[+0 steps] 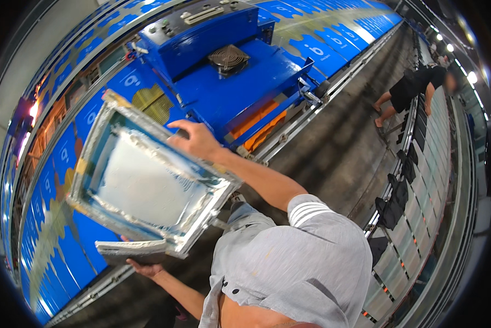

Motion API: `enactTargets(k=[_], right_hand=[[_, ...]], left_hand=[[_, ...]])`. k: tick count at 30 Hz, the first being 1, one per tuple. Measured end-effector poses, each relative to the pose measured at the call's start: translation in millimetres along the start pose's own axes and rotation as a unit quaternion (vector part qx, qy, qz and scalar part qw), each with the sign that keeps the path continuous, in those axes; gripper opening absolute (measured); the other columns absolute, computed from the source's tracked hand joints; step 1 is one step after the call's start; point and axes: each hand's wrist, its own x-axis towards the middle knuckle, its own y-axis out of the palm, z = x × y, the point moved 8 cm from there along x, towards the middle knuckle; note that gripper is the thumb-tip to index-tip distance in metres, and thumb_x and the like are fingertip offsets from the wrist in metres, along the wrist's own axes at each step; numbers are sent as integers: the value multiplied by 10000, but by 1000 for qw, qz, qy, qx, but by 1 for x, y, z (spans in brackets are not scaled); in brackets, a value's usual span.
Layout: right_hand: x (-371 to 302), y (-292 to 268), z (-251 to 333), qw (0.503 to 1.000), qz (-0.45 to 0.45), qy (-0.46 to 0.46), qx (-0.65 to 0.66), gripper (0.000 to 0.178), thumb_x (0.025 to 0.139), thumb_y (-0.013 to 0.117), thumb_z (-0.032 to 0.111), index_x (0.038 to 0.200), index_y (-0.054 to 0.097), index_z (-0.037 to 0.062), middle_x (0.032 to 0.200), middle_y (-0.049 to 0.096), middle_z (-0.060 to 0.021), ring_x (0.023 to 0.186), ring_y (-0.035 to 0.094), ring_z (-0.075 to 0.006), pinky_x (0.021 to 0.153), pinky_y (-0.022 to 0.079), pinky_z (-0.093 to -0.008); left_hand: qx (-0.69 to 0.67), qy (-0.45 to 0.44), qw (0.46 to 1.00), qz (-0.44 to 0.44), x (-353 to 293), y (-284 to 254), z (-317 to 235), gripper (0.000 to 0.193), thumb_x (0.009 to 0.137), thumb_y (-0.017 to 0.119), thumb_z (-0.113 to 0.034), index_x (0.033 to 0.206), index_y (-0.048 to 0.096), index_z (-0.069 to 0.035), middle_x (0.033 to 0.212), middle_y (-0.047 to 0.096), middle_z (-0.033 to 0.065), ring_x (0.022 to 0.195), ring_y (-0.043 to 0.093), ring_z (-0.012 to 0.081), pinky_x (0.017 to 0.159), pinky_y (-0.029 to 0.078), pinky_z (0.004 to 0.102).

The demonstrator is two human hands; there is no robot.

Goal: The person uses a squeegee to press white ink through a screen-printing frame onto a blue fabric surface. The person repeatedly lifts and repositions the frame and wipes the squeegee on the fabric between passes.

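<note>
The person's right hand (199,143) has its fingers clamped on the upper edge of a framed screen (208,214), beside a small dark piece (182,133). The screen is tilted and held in the air in front of the person, above the tabletop edge; white paste (141,180) coats its middle. The left hand (148,269), below, has its fingers clamped on a grey bar (133,252) with white residue along its upper edge, at the screen's lower corner; whether bar and screen touch cannot be told. Beyond stands a blue machine (256,90) with a round fan grille (229,57), orange material (263,124) beneath it. Blue printed sheets (323,53) line the tabletop. At right, a co-worker (412,90) bends over another long surface (406,254), dark cloths (394,203) along its edge.
</note>
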Motion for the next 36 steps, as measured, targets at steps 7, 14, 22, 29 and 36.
enactTargets(k=[7, 14, 22, 29, 36], right_hand=[[-48, 24, -38, 983, 105, 134, 72, 542, 832, 783, 330, 1248, 621, 22, 706, 625, -71, 618, 608, -221, 605, 499, -367], [-54, 51, -101, 989, -16, 141, 48, 365, 838, 771, 312, 1050, 702, 22, 858, 729, -182, 748, 720, -289, 701, 549, -374], [5, 12, -194, 988, -24, 139, -58, 326, 895, 699, 340, 990, 758, 33, 944, 755, -163, 915, 723, -295, 812, 529, -363], [-4, -26, -260, 982, -51, 154, -93, 333, 923, 711, 309, 986, 742, -16, 854, 734, -130, 815, 675, -199, 755, 503, -324], [-26, -21, -300, 973, -34, 225, -49, 296, 931, 712, 241, 958, 715, -53, 826, 683, -54, 788, 588, -128, 733, 462, -271]], left_hand=[[94, 33, 977, -191, 8, -61, -42, 734, 921, 689, -489, 1498, 450, -103, 1508, 485, 97, 1338, 473, 336, 1126, 388, 538], [140, 26, 972, -185, 48, -46, -56, 537, 979, 637, -366, 1421, 541, -77, 1401, 594, 83, 1283, 549, 302, 1114, 412, 483], [39, -60, 983, -170, 105, -65, 55, 489, 940, 707, -319, 1339, 604, -56, 1308, 659, 97, 1186, 618, 298, 1050, 472, 477], [-80, -151, 982, -82, 105, -61, 135, 427, 969, 668, -297, 1311, 611, -47, 1252, 684, 112, 1142, 654, 311, 1000, 518, 494], [-39, -185, 980, -66, 109, -75, 143, 469, 969, 666, -329, 1346, 585, -61, 1282, 671, 119, 1149, 658, 316, 1004, 522, 507]])
